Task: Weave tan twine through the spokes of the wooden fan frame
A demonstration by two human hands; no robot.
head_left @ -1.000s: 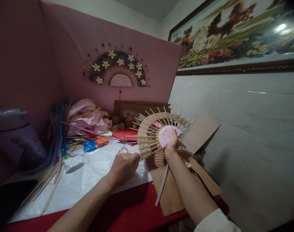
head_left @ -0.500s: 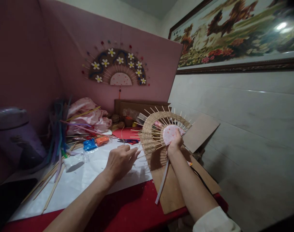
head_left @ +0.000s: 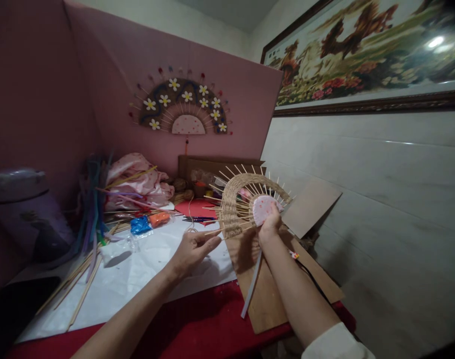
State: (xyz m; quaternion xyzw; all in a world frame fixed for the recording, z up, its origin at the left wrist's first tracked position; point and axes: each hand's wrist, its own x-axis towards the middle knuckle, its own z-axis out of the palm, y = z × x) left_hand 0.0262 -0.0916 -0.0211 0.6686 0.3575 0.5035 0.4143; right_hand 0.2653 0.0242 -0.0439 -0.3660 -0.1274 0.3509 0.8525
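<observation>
Right hand (head_left: 269, 223) holds woven fan (head_left: 235, 198); left hand (head_left: 192, 249) touches its lower edge.

— Can you read any writing from where you sit?
— No, nothing legible. The painting (head_left: 365, 50) carries no lettering you could make out, and the blue packet (head_left: 139, 225) on your table (head_left: 137, 284) is too blurred.

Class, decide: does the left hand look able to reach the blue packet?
Probably yes: the left hand hovers near the blue packet, with only bare white sheet between them.
</observation>
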